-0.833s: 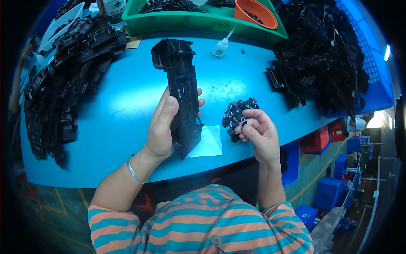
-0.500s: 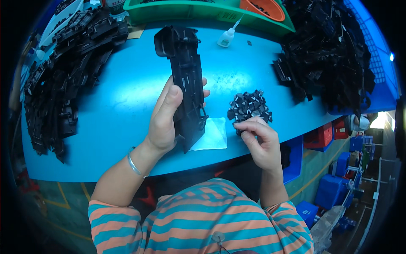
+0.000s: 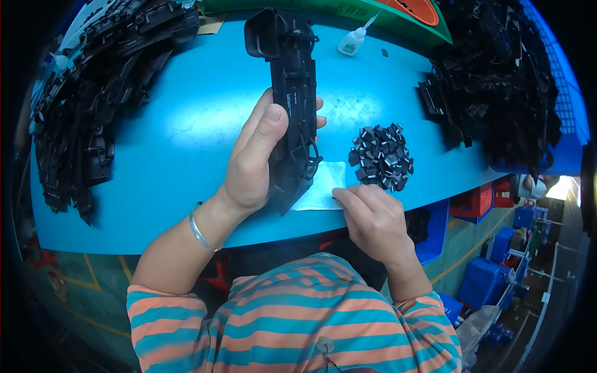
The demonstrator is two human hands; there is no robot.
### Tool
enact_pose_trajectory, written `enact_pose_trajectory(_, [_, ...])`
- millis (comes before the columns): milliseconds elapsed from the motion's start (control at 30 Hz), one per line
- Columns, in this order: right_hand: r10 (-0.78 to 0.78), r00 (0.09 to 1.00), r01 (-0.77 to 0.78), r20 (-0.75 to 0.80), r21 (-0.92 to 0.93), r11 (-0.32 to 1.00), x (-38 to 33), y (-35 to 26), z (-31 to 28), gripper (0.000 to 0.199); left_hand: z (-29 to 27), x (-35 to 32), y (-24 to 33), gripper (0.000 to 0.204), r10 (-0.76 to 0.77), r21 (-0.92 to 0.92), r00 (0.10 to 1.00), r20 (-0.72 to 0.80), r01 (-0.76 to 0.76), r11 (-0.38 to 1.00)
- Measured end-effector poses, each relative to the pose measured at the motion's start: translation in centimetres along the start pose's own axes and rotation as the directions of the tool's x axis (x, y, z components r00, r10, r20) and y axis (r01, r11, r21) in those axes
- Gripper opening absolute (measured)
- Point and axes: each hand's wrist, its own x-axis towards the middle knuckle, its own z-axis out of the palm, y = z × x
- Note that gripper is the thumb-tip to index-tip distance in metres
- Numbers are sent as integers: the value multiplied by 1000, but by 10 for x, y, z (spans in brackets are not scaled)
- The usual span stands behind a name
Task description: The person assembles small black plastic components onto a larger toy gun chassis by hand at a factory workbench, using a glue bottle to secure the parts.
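Note:
A long black plastic housing [image 3: 295, 93] with a flared, box-like end stands tilted in my left hand [image 3: 252, 155]. My left thumb lies along its near side, and the fingers wrap behind it. My right hand [image 3: 376, 217] is closed in a pinch over the right edge of a white square cloth [image 3: 323, 186]. A dark speck shows at its fingertips, seemingly a small black piece [image 3: 334, 198], mostly hidden. Just beyond that hand lies a heap of small black pieces [image 3: 382, 155] with pale strips on some of them.
Stacked black plastic parts [image 3: 87, 137] cover the table's left side; another big pile [image 3: 497, 81] fills the right, beside a blue crate [image 3: 569, 124]. A small white squeeze bottle [image 3: 352, 42] stands near the green tray [image 3: 429, 37], which holds an orange bowl [image 3: 416, 9].
My right hand has moved left from the heap of small pieces to the white cloth, still pinched. My left hand keeps its hold on the housing. The whole view has shifted slightly.

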Motion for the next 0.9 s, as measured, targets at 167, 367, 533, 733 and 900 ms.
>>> enact_pose_trajectory(167, [51,999,-51,-12,28,998,-3,0,2,18,-1,0,-1,60,5,-22,1000,12,-4,1000])
enact_pose_trajectory(367, [-10,999,13,46,-47,999,-4,-5,0,19,-1,1,-2,58,23,-16,1000,18,-23,1000])
enact_pose_trajectory(533, [-47,997,52,62,-79,996,-6,-3,-3,20,-1,1,-3,61,22,-9,1000,7,-22,1000])
enact_pose_trajectory(733, [-56,998,61,41,-107,992,-6,-1,1,19,0,1,-3,61,22,-19,1000,16,-22,1000])
enact_pose_trajectory(900, [-25,999,26,23,-53,998,-8,-1,2,16,-1,1,-3,60,31,-19,999,15,-31,999])
